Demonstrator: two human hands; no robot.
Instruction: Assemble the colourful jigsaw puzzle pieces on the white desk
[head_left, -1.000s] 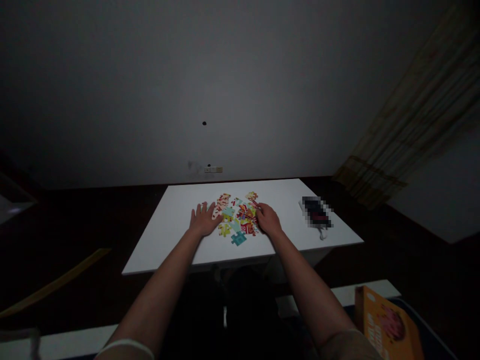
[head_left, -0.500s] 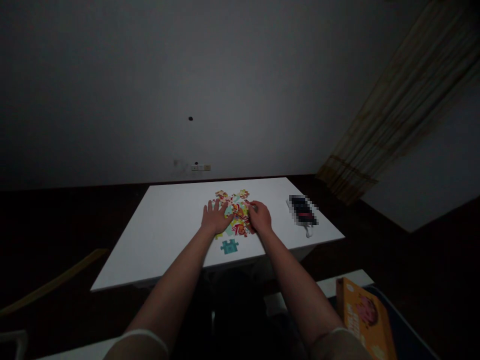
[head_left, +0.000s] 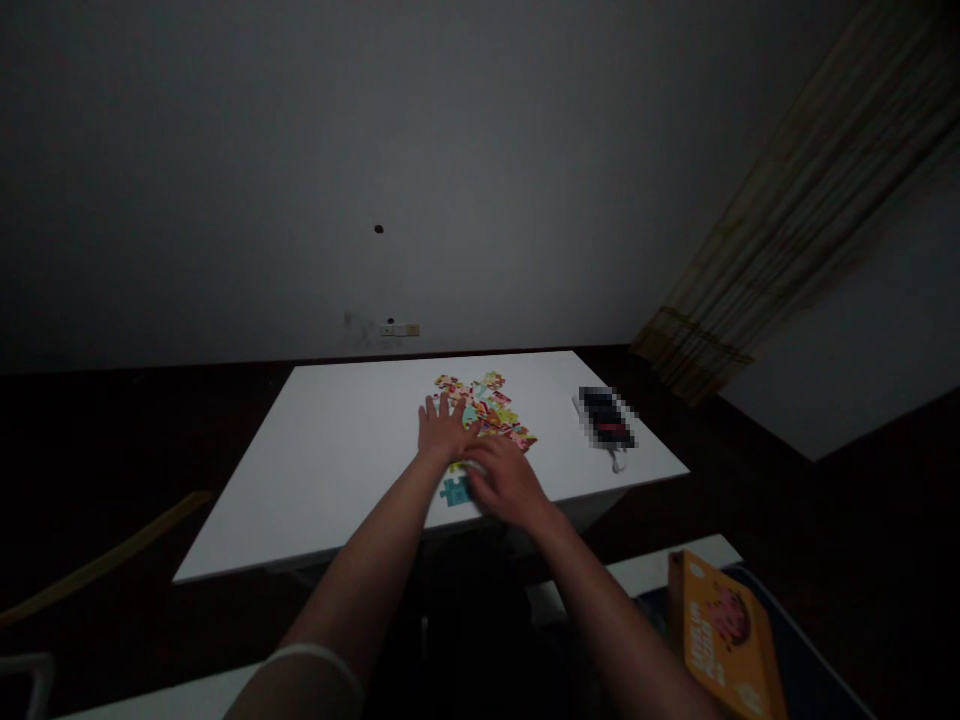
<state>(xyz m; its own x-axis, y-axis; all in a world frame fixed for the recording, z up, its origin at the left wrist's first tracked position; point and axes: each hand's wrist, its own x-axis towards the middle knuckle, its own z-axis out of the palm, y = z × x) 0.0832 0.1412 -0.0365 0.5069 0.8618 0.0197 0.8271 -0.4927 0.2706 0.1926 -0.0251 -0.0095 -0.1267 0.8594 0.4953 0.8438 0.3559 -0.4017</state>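
A heap of colourful jigsaw puzzle pieces (head_left: 501, 410) lies on the white table (head_left: 337, 450). My left hand (head_left: 444, 432) rests flat on the heap's left side, fingers spread. Over the near side of the heap, my right hand (head_left: 506, 480) reaches leftward, its fingers stretched toward the left wrist and the thumb apart; what lies under its fingertips is hidden. A larger teal puzzle piece (head_left: 454, 492) lies near the table's front edge, partly covered by the right hand.
A pixelated dark item (head_left: 606, 415) with a white strap lies on the table's right side. An orange puzzle box (head_left: 727, 630) rests at the lower right, beside my right arm. Behind the table stands a grey wall (head_left: 480, 200), with a curtain (head_left: 750, 260) on the right.
My right hand has moved from the heap's right edge toward me and leftward, now partly over the teal piece. The left hand shifted slightly right. Pieces on the right have spread outward.
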